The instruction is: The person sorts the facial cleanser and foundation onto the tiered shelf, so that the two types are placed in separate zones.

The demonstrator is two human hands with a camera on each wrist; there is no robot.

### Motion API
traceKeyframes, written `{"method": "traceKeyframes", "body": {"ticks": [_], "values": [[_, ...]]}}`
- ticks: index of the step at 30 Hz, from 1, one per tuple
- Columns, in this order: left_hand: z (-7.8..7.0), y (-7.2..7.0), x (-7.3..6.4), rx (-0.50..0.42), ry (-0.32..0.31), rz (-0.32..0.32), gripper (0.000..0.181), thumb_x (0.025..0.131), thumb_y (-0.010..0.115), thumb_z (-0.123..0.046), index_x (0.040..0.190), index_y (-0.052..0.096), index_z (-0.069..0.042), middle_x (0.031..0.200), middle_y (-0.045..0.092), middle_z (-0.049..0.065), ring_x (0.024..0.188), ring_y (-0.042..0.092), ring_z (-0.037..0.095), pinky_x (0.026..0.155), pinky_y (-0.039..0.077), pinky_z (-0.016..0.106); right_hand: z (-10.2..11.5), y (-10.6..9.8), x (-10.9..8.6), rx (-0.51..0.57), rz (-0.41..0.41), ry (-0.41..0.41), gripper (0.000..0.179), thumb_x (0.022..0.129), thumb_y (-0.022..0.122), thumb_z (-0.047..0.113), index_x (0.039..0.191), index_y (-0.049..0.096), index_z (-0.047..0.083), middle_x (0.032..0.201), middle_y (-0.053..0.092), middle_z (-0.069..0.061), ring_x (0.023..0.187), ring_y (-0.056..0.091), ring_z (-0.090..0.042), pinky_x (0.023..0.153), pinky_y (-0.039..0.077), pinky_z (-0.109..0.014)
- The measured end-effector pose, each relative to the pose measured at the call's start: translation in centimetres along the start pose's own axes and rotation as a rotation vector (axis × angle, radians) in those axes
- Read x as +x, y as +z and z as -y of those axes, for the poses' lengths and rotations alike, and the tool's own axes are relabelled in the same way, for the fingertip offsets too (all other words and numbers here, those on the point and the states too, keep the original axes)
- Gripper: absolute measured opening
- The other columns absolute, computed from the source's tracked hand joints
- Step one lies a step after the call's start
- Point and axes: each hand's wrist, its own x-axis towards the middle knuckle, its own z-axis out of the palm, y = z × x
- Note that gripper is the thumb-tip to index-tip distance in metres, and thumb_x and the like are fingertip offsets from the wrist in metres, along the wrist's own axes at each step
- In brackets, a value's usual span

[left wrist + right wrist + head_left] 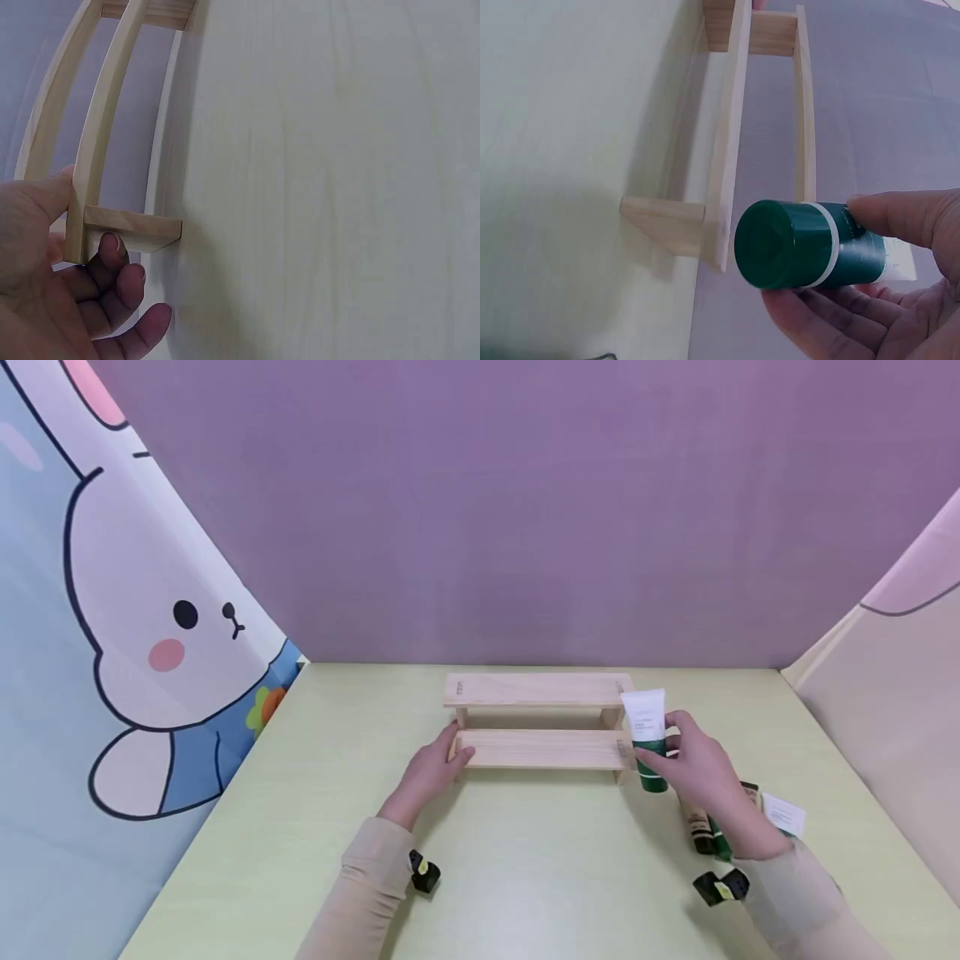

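A two-step wooden rack [543, 750] stands on the table. My left hand [429, 770] grips the left end of its lower step; in the left wrist view the thumb lies over the board [84, 180] and the other fingers curl by the end leg. My right hand [701, 768] holds a white and green squeeze tube [647, 718] beside the rack's right end, cap downward. In the right wrist view the green cap [769, 244] faces the camera, with thumb and fingers on opposite sides of the tube.
Several more tubes lie on the table under my right forearm, among them a beige tube with a black cap [701, 835] and a white one [783, 814], partly hidden by the arm. A purple cloth [525, 527] hangs behind the table [540, 868].
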Motion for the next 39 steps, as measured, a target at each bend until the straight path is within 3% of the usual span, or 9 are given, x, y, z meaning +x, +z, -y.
{"method": "traceKeyframes", "body": {"ticks": [9, 25, 32, 39], "values": [[-0.1, 0.0, 0.0, -0.008, -0.007, -0.008, 0.064, 0.100, 0.053, -0.041, 0.152, 0.031, -0.011, 0.139, 0.050, 0.024, 0.122, 0.050, 0.046, 0.101, 0.040, 0.057, 2.0, 0.8, 1.9, 0.086, 0.006, -0.047, 0.058, 0.092, 0.069, 0.028, 0.128, 0.038, -0.004, 0.109, 0.064, -0.028, 0.096, 0.065, -0.036, 0.067, 0.053, -0.037], [-0.7, 0.2, 0.3, -0.018, -0.031, -0.007, 0.066, 0.101, 0.050, -0.043, 0.153, 0.028, -0.009, 0.139, 0.051, 0.024, 0.121, 0.053, 0.044, 0.099, 0.042, 0.055, 8.4, 3.7, 8.6, 0.349, 0.057, -0.126, 0.056, 0.091, 0.071, 0.021, 0.133, 0.038, 0.002, 0.124, 0.061, -0.023, 0.109, 0.063, -0.033, 0.083, 0.054, -0.045], [-0.9, 0.3, 0.5, -0.016, -0.041, -0.018, 0.065, 0.101, 0.050, -0.043, 0.153, 0.029, -0.011, 0.136, 0.053, 0.024, 0.119, 0.054, 0.044, 0.098, 0.043, 0.055, 11.1, 6.1, 11.6, 0.370, 0.019, -0.234, 0.054, 0.090, 0.071, 0.014, 0.133, 0.039, 0.002, 0.127, 0.058, -0.022, 0.108, 0.062, -0.033, 0.087, 0.054, -0.042], [-1.0, 0.6, 0.6, -0.031, -0.038, -0.026, 0.063, 0.101, 0.050, -0.042, 0.153, 0.029, -0.012, 0.137, 0.053, 0.024, 0.120, 0.054, 0.044, 0.098, 0.042, 0.056, 12.9, 8.4, 13.7, 0.372, 0.017, -0.264, 0.052, 0.091, 0.070, 0.015, 0.131, 0.038, 0.004, 0.125, 0.058, -0.021, 0.112, 0.060, -0.032, 0.092, 0.051, -0.042]]}}
